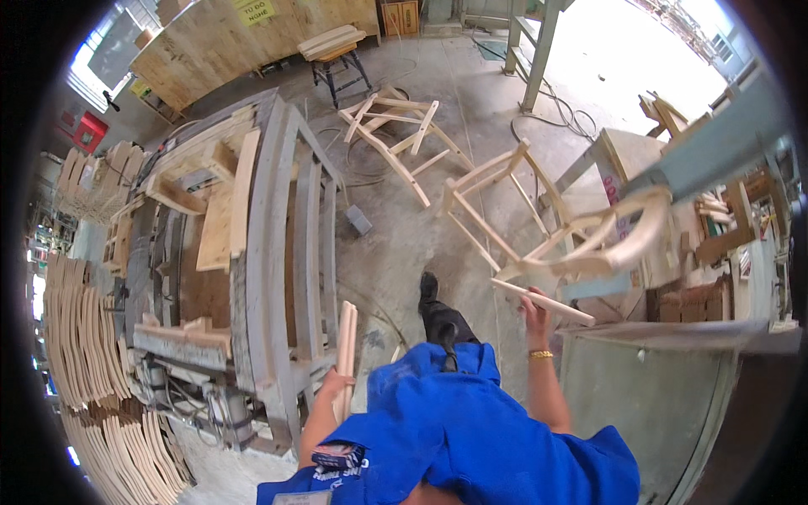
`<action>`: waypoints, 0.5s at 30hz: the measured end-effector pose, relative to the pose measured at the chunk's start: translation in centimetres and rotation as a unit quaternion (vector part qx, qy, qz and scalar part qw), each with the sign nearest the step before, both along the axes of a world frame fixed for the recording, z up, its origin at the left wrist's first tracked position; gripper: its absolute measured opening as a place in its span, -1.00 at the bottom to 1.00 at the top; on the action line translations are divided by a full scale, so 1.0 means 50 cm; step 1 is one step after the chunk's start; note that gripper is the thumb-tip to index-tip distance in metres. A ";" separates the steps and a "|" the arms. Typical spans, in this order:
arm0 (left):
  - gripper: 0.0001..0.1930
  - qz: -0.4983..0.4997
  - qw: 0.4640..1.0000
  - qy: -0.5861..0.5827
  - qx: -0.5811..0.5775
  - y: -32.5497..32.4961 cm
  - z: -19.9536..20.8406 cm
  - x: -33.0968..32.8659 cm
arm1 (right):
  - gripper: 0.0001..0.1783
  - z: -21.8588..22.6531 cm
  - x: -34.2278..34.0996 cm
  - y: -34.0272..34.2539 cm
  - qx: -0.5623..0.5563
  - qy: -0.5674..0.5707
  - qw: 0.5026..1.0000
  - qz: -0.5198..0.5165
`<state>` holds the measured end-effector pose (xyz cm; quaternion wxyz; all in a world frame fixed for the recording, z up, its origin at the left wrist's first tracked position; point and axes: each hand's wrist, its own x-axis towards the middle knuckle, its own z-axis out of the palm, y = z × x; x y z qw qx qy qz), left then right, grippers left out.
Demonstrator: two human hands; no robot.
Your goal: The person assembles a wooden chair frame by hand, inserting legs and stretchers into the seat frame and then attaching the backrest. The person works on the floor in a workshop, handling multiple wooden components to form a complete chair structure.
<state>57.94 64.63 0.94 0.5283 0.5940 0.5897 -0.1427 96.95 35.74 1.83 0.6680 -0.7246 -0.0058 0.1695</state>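
My left hand (337,383) is closed round a small bundle of pale wooden bars (346,337), held upright beside the grey machine frame. Out to the right, my right hand (534,313) grips a single pale wooden bar (566,312), which lies slantwise across the fingers. Just beyond that bar stands a bare wooden chair frame (491,233), partly overlapped by a curved wooden frame (627,248) at its right. Another wooden chair frame (383,150) lies tipped on the floor farther ahead.
A grey machine frame (290,252) with wooden parts runs along my left. Stacks of curved wooden slats (80,337) stand at the far left. To the right is a greenish metal cabinet (644,396). A dark stool (341,71) bears boards; hoses (572,118) trail over the concrete floor.
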 end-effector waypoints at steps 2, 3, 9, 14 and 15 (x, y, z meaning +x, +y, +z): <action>-0.32 0.023 1.000 -0.015 -0.007 0.083 0.015 0.107 | -0.61 0.013 0.116 0.130 0.032 0.002 0.999 -0.022; -0.32 0.036 0.999 -0.017 -0.008 0.124 0.026 0.148 | -0.61 0.024 0.168 0.197 0.045 0.000 0.999 -0.027; -0.41 0.022 0.999 0.034 -0.021 0.319 0.026 0.379 | -0.65 0.095 0.488 0.532 0.190 0.120 0.969 -0.105; -0.44 0.018 0.998 0.057 -0.037 0.528 0.006 0.602 | -0.76 0.169 0.763 0.723 0.376 0.203 0.902 -0.063; -0.43 0.028 0.997 0.058 -0.034 0.578 0.008 0.625 | -0.78 0.186 0.801 0.779 0.384 0.223 0.893 -0.075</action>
